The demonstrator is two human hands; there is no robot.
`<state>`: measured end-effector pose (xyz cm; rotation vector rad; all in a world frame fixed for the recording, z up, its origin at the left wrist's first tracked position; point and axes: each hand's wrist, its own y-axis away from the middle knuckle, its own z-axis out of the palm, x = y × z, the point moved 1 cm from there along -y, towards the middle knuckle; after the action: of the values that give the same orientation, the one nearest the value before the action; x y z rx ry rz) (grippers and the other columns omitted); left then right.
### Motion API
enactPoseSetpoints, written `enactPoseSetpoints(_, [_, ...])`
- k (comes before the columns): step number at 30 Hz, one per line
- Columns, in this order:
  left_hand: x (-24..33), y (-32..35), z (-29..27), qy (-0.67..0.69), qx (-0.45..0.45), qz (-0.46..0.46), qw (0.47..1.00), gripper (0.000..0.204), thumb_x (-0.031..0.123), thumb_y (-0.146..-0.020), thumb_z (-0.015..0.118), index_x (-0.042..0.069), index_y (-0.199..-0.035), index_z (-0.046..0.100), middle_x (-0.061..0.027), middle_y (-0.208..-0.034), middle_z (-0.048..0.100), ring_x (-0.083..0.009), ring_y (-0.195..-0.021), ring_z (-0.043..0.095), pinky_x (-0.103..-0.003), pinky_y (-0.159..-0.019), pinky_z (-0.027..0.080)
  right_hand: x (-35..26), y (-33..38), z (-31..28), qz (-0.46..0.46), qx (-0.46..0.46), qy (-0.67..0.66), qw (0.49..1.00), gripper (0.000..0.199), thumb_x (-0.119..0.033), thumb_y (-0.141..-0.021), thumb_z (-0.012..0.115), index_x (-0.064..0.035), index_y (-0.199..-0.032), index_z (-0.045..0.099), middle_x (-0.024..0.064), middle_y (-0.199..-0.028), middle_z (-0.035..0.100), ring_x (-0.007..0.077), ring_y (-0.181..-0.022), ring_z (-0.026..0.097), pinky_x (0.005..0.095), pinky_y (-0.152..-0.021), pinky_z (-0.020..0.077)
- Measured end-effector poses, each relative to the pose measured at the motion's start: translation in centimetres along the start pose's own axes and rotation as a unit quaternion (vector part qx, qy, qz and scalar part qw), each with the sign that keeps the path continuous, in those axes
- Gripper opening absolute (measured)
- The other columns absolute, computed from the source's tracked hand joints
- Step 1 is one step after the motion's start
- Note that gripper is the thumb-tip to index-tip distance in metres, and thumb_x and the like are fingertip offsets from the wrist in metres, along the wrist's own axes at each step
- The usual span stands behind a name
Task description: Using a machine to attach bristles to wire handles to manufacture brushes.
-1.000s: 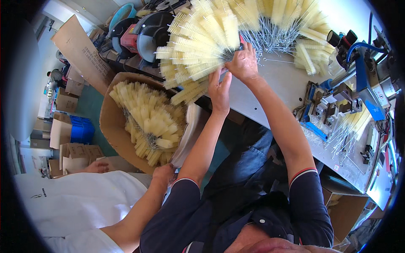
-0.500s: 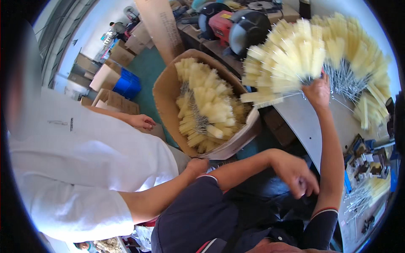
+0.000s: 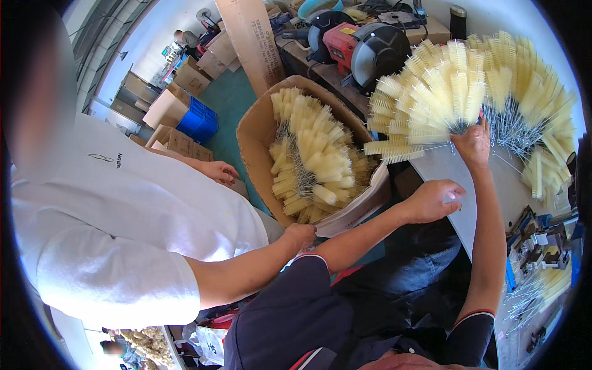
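My right hand (image 3: 473,145) is closed around the wire handles of a fanned bunch of cream bristle brushes (image 3: 441,92) at the edge of the grey table. Their bristle heads spread up and to the left. My left hand (image 3: 436,200) hangs in the air near the table's edge, below the bunch, its fingers loosely curved and apart with nothing visible in them. Beside my right hand lies a heap of similar brushes (image 3: 530,80), wire stems inward. More brushes (image 3: 314,154) fill a cardboard box (image 3: 250,145) to the left of my hands.
A person in a white shirt (image 3: 142,209) stands at my left, one hand (image 3: 300,237) beside my left arm. Behind the box is a red bench grinder (image 3: 340,44). A metal fixture (image 3: 546,246) and loose brushes (image 3: 546,290) are on the table (image 3: 456,185) at right.
My left hand has risen and swung outward from over my lap toward the table edge. My right hand keeps its grip on the brushes. The whole view has shifted slightly.
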<state>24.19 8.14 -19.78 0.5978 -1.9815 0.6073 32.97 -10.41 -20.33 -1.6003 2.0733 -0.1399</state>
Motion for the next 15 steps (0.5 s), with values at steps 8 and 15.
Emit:
enactPoseSetpoints(8, [-4.4,-2.2,-1.9,-0.3,0.169,0.104,0.933,0.043,0.014,-0.083,0.071,-0.001,-0.121,0.058,-0.02,-0.129,0.052,-0.0385,-0.123,0.049,-0.047,-0.105,0.042,0.3,-0.2,0.6,-0.02,0.025,-0.02,0.999,0.066,-0.029,-0.065,0.083,0.0094,-0.116,0.065,0.0364,-0.137,0.05,0.0466,-0.13,0.047,0.0457,-0.113,0.0375])
enactPoseSetpoints(15, [-6.1,-4.2,-0.4,-0.311,0.209,0.105,0.921,0.052,0.016,-0.086,0.066,-0.002,-0.132,0.05,-0.0233,-0.133,0.049,-0.0413,-0.122,0.048,-0.053,-0.105,0.039,3.8,-0.2,0.9,-0.116,0.034,-0.094,0.988,0.061,-0.025,-0.066,0.085,0.0037,-0.116,0.066,0.0264,-0.124,0.064,0.0418,-0.124,0.054,0.0445,-0.11,0.0406])
